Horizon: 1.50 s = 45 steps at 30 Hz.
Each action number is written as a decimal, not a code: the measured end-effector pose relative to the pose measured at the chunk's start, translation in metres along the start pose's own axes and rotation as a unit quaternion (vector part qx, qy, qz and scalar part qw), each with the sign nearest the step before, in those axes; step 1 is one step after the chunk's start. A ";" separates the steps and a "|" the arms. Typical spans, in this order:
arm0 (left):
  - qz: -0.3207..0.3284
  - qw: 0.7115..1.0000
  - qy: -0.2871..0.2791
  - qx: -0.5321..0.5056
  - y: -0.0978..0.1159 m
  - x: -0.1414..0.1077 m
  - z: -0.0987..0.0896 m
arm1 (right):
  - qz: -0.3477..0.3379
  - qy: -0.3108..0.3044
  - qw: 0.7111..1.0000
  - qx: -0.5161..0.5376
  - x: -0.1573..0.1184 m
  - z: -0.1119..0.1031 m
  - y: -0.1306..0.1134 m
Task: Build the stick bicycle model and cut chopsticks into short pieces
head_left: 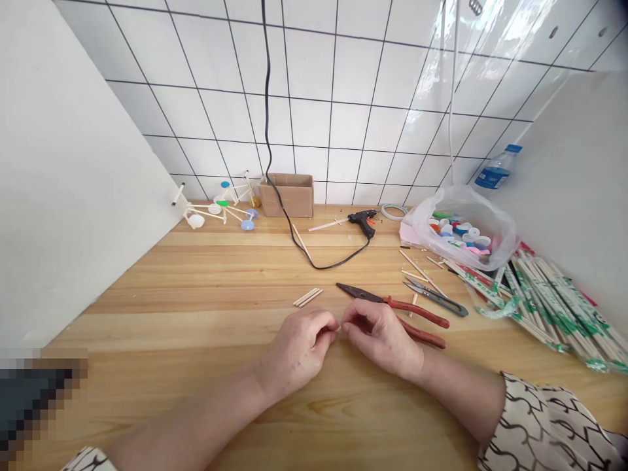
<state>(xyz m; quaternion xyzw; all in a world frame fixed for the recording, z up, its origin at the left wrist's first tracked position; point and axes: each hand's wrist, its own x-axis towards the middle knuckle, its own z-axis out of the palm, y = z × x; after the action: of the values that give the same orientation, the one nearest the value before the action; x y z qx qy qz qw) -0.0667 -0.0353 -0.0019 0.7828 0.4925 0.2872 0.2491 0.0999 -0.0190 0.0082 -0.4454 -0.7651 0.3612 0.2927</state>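
My left hand (pixel 301 343) and my right hand (pixel 380 333) face each other over the table, fingertips pinched and nearly meeting. Whatever lies between the fingers of either hand is too small or hidden to make out. Just beyond my left hand lie several short cut wooden sticks (pixel 307 297), side by side. Red-handled long-nose pliers (pixel 417 307) rest behind and to the right of my right hand, partly covered by it. Further right are thread snips (pixel 436 297) with a dark handle, among loose stick pieces.
At the back stand a cardboard box (pixel 289 196), a black glue gun (pixel 362 222) with its cord, and a tape roll (pixel 393 211). Stick-and-cap models (pixel 220 209) sit back left. On the right are a plastic bag (pixel 415 229) of bottle caps, wrapped chopsticks (pixel 564 307) and a water bottle (pixel 495 171).
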 end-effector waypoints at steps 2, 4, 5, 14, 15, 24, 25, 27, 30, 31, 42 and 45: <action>0.001 1.000 -0.016 0.016 0.000 0.000 0.000 | -0.070 -0.009 0.995 -0.072 -0.002 0.000 0.002; -0.002 0.999 -0.029 0.028 0.001 0.000 0.000 | -0.125 -0.023 0.984 -0.121 -0.003 0.001 0.005; -0.002 0.999 -0.033 0.032 0.001 0.000 0.000 | -0.141 -0.032 0.980 -0.137 -0.003 0.002 0.006; 0.021 0.999 -0.017 0.022 -0.014 0.003 -0.004 | -0.161 -0.057 0.959 -0.225 -0.004 0.005 0.012; 0.015 1.000 0.003 0.016 -0.017 0.005 -0.007 | -0.156 -0.055 0.959 -0.229 -0.004 0.005 0.012; -0.086 0.988 0.102 0.074 -0.039 0.022 -0.023 | -0.130 -0.052 0.961 -0.239 -0.005 0.005 0.012; -0.088 0.987 0.102 0.087 -0.041 0.022 -0.022 | -0.128 -0.053 0.961 -0.240 -0.005 0.005 0.011; -0.091 0.985 0.098 0.109 -0.043 0.022 -0.020 | -0.126 -0.055 0.960 -0.242 -0.005 0.005 0.011; -0.093 0.984 0.079 0.129 -0.043 0.022 -0.019 | -0.130 -0.055 0.959 -0.247 -0.004 0.005 0.011; -0.092 0.984 0.074 0.131 -0.043 0.023 -0.019 | -0.130 -0.056 0.958 -0.249 -0.004 0.005 0.011; -0.136 0.976 0.049 0.166 -0.037 0.020 -0.019 | -0.140 -0.067 0.955 -0.253 -0.002 0.002 0.011; -0.155 0.970 0.033 0.184 -0.034 0.019 -0.020 | -0.148 -0.067 0.952 -0.258 -0.002 0.003 0.012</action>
<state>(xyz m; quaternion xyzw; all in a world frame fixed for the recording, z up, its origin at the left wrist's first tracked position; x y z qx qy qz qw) -0.0954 -0.0026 -0.0073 0.7195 0.6602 0.1751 0.1257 0.1043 -0.0176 -0.0032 -0.3622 -0.9074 0.1334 0.1663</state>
